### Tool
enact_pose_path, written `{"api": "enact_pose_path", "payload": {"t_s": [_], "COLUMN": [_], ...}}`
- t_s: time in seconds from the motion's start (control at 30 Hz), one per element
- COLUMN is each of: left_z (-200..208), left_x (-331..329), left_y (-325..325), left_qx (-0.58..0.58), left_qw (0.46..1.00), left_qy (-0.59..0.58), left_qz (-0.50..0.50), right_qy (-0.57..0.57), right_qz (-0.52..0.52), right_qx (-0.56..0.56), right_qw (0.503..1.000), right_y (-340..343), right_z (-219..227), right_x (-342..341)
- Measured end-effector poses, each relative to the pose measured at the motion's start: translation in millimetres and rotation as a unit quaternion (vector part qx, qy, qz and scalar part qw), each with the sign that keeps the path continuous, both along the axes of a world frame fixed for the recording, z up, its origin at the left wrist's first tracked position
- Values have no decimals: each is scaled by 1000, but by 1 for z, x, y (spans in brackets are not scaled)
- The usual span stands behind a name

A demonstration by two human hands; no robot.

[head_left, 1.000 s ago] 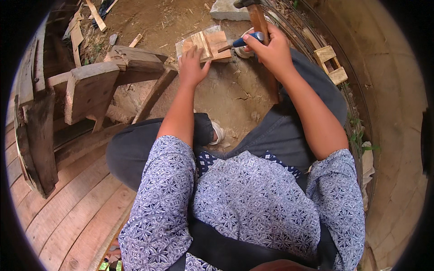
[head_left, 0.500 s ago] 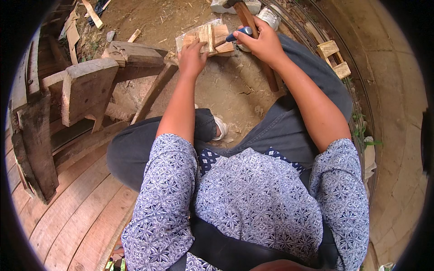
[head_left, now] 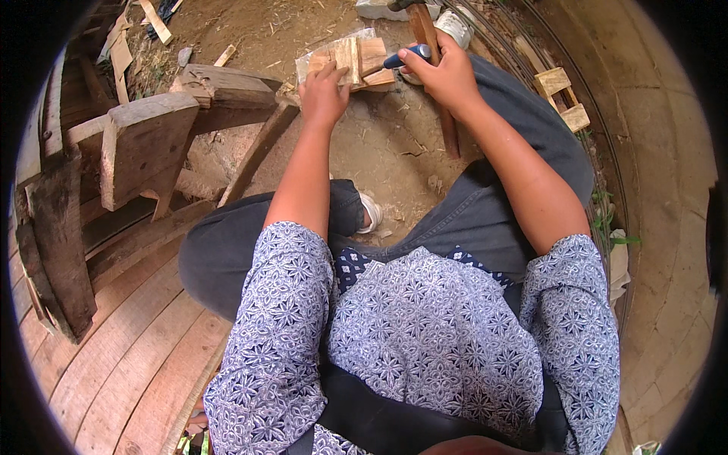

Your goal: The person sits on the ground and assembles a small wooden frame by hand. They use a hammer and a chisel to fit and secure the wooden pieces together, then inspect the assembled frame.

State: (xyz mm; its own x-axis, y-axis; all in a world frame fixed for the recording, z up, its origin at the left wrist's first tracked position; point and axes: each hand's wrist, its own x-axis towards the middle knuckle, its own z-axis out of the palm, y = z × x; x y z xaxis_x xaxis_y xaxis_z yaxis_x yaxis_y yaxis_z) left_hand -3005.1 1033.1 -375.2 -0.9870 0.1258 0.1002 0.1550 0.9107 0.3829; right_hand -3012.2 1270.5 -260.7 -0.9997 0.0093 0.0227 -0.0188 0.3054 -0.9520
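Resting on the wood [head_left: 371, 53], left hand [head_left: 323, 100]: fingers a little spread, wrapped round nothing. Right hand [head_left: 450, 79] closed on chisel [head_left: 408, 56], blue handle, and hammer [head_left: 422, 28] together. Chisel tip at the wood's right part; contact unclear. Wood lies ahead of the person, low over dirt [head_left: 379, 140], left of the right shoe [head_left: 456, 29].

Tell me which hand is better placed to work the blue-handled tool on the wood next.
Probably right: the right hand holds the blue-handled tool, its tip at the wooden pieces, while the left hand rests on them.
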Motion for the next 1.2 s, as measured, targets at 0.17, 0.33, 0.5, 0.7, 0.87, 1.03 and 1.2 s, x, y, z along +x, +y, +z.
{"api": "enact_pose_path", "payload": {"t_s": [0.17, 0.33, 0.5, 0.7, 0.87, 1.03, 1.2], "left_z": [0, 0, 1, -1, 1, 2, -7], "left_x": [1, 1, 2, 3, 3, 1, -3], "left_y": [-1, -1, 0, -1, 2, 1, 0], "left_qx": [0, -5, 3, 8, 13, 14, 62], "left_qw": [1000, 1000, 1000, 1000, 1000, 999, 997], "left_qy": [10, 10, 11, 24, 12, 24, 35], "left_qz": [-2, -5, -6, -7, -3, -18, -30], "right_qy": [11, 30, 19, 3, 81, 116, 128], "right_qz": [-13, -22, -24, -13, -33, -96, -102], "right_qx": [21, 26, -1, -22, 96, 163, 160], "right_qw": [1000, 999, 1000, 1000, 992, 975, 973], "right_y": [-2, -3, -4, -5, -6, -21, -21], "right_z": [-5, -4, -1, 1, -16, -15, -16], "right_x": [3, 3, 5, 7, 2, 6, -3]}}
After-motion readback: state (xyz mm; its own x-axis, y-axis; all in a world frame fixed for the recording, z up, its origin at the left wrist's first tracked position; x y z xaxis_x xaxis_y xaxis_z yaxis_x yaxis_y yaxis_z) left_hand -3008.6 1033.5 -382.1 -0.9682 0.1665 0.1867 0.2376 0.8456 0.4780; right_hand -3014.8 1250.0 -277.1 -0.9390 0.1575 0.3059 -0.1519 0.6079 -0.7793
